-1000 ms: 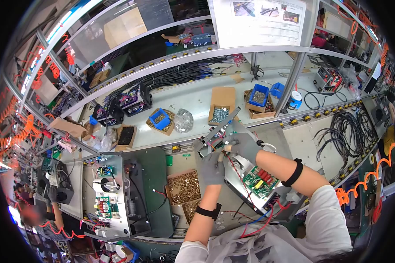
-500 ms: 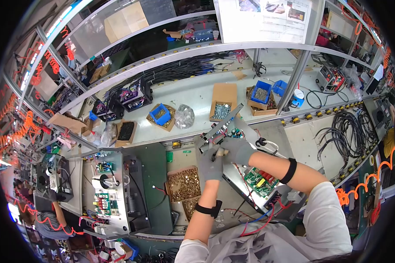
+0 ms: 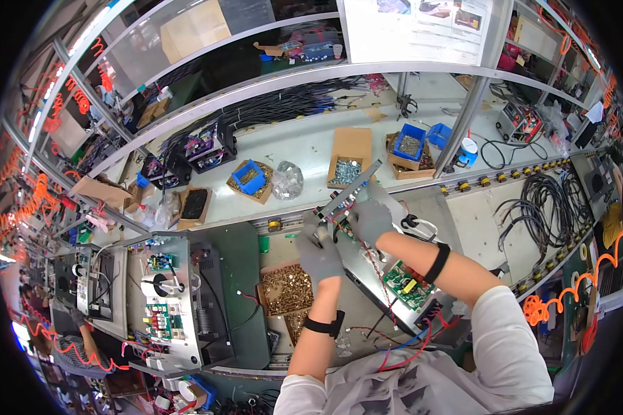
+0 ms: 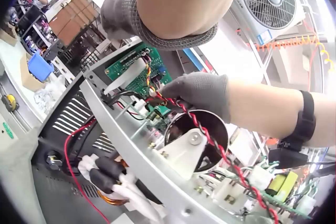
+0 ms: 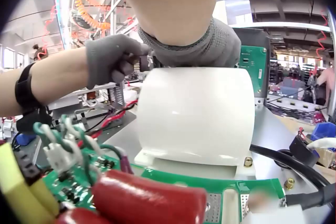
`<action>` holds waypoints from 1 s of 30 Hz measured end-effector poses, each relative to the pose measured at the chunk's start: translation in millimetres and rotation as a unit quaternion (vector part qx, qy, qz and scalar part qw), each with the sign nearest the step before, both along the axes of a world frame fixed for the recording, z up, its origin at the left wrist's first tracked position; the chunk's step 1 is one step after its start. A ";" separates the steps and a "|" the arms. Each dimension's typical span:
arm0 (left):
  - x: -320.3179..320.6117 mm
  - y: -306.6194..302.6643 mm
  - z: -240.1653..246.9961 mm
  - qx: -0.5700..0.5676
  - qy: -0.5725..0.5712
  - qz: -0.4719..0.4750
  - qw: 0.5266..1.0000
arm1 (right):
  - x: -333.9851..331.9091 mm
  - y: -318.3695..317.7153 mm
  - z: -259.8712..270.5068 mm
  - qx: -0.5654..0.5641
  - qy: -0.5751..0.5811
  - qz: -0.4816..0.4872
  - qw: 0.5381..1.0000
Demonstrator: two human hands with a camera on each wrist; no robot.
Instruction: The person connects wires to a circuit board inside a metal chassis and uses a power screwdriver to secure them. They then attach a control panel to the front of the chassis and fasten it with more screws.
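Both hands wear grey gloves. My left hand (image 3: 320, 254) is at the left end of the upright front panel (image 3: 353, 188), its fingers curled; in the right wrist view it pinches a small dark piece (image 5: 144, 63), whose kind I cannot tell. My right hand (image 4: 202, 95) is bent in behind that panel, beside a green circuit board (image 4: 131, 74), its fingertips pinching the red-and-black twisted wires (image 4: 223, 153) near a small connector. A white cylinder (image 5: 197, 116) on the chassis hides the right fingertips in the right wrist view. Another green board (image 3: 410, 285) with red components lies nearer my body.
A second opened chassis (image 3: 187, 304) stands to the left. Between the units sits a box of brass fasteners (image 3: 287, 290). Behind are a carton of screws (image 3: 346, 171), blue bins (image 3: 410, 142) and a plastic bag (image 3: 287, 181). Black cables (image 3: 543, 214) lie coiled at right.
My hands were close together behind the panel; now the left has moved left to the panel's end, leaving a gap between them. The right hand has stayed nearly in place.
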State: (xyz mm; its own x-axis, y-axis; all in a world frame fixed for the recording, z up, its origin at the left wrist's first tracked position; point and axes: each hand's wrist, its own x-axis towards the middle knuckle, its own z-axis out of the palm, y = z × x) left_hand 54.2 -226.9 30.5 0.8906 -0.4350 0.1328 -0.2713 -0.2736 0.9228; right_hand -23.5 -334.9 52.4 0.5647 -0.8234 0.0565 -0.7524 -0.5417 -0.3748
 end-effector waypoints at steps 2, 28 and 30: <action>7.5 1.9 9.4 0.039 -0.098 0.019 0.994 | 10.0 -8.0 -6.0 0.021 0.014 -0.039 0.999; 37.8 -8.6 -12.6 0.018 -0.277 -0.098 0.956 | 35.5 -13.6 -7.5 0.128 0.093 -0.163 0.974; 37.1 -8.3 -11.2 0.013 -0.277 -0.099 0.956 | 36.8 -14.2 -7.6 0.132 0.079 -0.182 0.971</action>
State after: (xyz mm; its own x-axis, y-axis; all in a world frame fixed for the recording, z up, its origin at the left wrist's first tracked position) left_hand 91.4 -235.3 19.3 0.5861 -0.5969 0.5479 -0.7655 -0.1864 0.6159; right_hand 13.3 -349.0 44.8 0.2173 -0.9441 -0.2479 -0.9356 -0.1291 -0.3285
